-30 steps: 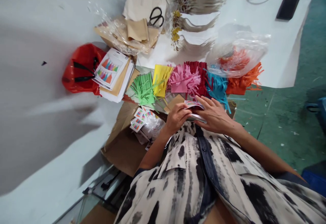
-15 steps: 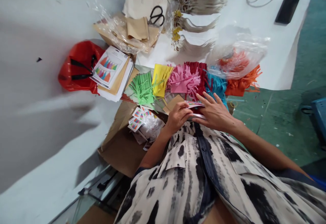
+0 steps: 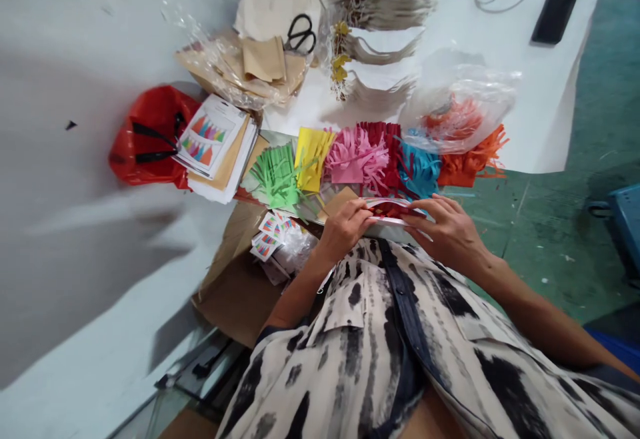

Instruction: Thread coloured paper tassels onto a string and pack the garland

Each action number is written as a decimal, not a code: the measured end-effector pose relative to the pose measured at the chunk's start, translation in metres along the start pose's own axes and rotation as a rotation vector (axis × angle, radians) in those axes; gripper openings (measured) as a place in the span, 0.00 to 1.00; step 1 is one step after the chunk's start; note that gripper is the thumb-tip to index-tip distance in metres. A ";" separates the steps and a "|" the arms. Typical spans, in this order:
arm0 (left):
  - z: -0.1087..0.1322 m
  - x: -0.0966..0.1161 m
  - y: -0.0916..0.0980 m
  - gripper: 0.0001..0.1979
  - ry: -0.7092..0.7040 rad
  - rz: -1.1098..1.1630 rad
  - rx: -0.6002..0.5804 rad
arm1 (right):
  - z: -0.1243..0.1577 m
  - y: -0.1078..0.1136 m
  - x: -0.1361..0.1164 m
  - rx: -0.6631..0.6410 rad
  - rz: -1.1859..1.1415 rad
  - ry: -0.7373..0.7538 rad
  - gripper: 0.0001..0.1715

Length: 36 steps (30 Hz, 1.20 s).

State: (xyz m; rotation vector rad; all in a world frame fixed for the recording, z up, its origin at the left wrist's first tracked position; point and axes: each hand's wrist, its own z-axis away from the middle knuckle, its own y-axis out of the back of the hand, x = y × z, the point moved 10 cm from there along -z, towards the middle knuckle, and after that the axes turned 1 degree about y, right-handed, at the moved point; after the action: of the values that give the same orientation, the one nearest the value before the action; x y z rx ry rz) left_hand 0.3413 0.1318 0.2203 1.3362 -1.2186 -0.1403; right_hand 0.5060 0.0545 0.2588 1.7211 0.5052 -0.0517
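We hold a flat packet (image 3: 391,210) between both hands, just above our lap and at the near edge of the row of paper tassels. Our left hand (image 3: 345,224) is closed on the packet's left end, fingers curled under and thumb on top. Our right hand (image 3: 450,229) is closed on its right end, fingers bent over the upper edge. The packet spans the gap between the two grips, lying nearly flat, with red showing through its middle.

Just beyond the packet the tassels lie side by side: green tassels (image 3: 277,176), yellow tassels (image 3: 310,157), pink tassels (image 3: 356,159), blue tassels (image 3: 421,169) and orange tassels (image 3: 473,159). A clear plastic bag (image 3: 463,96) rests on the orange ones.

Left of our left hand, small printed labels (image 3: 271,231) lie in an open cardboard box (image 3: 240,286). Farther left a stack of printed cards (image 3: 213,139) leans against a red bag (image 3: 147,129). Toward the far edge of the white sheet (image 3: 530,112) we see scissors (image 3: 300,32), and a dark phone (image 3: 553,7) lies near the sheet's far right corner.
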 end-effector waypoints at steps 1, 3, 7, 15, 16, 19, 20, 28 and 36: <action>-0.001 -0.001 0.001 0.12 0.009 0.033 0.011 | 0.002 -0.003 0.002 0.010 -0.005 -0.017 0.09; -0.002 -0.001 0.004 0.12 0.015 0.077 0.029 | 0.003 -0.007 0.007 0.025 -0.062 -0.051 0.09; -0.007 -0.001 0.006 0.11 0.010 0.085 0.022 | 0.005 -0.008 0.016 0.025 -0.296 -0.054 0.10; -0.010 -0.006 0.011 0.09 0.002 0.110 0.090 | 0.015 -0.005 0.035 0.004 -0.443 -0.098 0.11; -0.011 -0.007 0.011 0.08 0.001 0.116 0.102 | 0.017 -0.004 0.038 0.009 -0.460 -0.110 0.11; -0.012 -0.008 0.014 0.07 -0.006 0.158 0.137 | 0.020 -0.003 0.046 0.020 -0.557 -0.151 0.12; -0.012 -0.009 0.014 0.07 -0.006 0.177 0.143 | 0.020 -0.003 0.049 0.023 -0.600 -0.166 0.12; -0.007 -0.012 0.011 0.08 0.020 0.177 0.155 | 0.025 -0.007 0.060 0.090 -0.698 -0.233 0.06; -0.007 0.004 0.005 0.10 -0.080 0.025 0.027 | 0.023 0.000 0.052 0.113 -0.530 -0.192 0.06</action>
State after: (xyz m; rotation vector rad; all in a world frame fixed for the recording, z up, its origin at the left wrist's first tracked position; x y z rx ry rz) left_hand 0.3450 0.1353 0.2282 1.3492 -1.3074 -0.1614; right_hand 0.5583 0.0484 0.2376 1.6280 0.8132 -0.6276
